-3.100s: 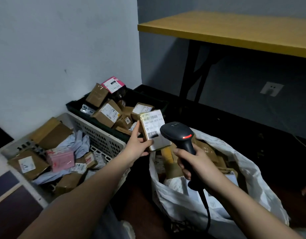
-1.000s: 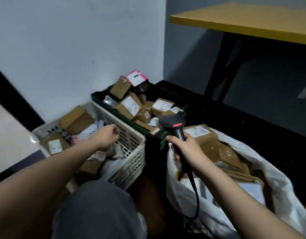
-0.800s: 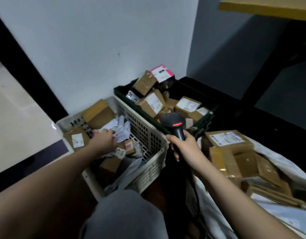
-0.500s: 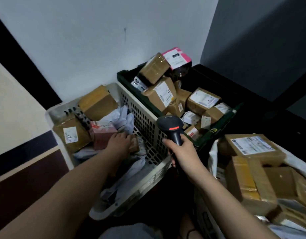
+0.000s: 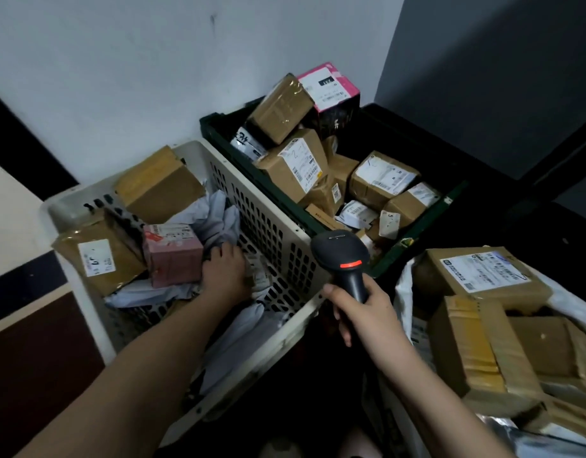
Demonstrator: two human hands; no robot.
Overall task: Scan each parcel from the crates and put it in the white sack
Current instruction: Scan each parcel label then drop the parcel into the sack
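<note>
My left hand (image 5: pixel 224 279) reaches down into the white perforated crate (image 5: pixel 272 206), right beside a pink box (image 5: pixel 172 256). Its fingers curl onto a small labelled parcel (image 5: pixel 259 276) that the hand mostly hides. My right hand (image 5: pixel 367 315) grips the handle of the black barcode scanner (image 5: pixel 343 256), held upright between the crates and the white sack (image 5: pixel 404 292); a red light shows on its head. The sack at the right holds several brown boxes, the top one a labelled box (image 5: pixel 483 272).
A dark green crate (image 5: pixel 420 226) behind the white one is piled with brown cartons and a pink-topped box (image 5: pixel 331 84). The white crate also holds two large brown boxes (image 5: pixel 159 186) and grey mailer bags (image 5: pixel 215 216). Both crates stand against the white wall.
The parcel scanned 3.1 s ago has left my left hand, which has moved into the white crate and settled beside the pink box. The view has swung left and down; the scanner stays upright.
</note>
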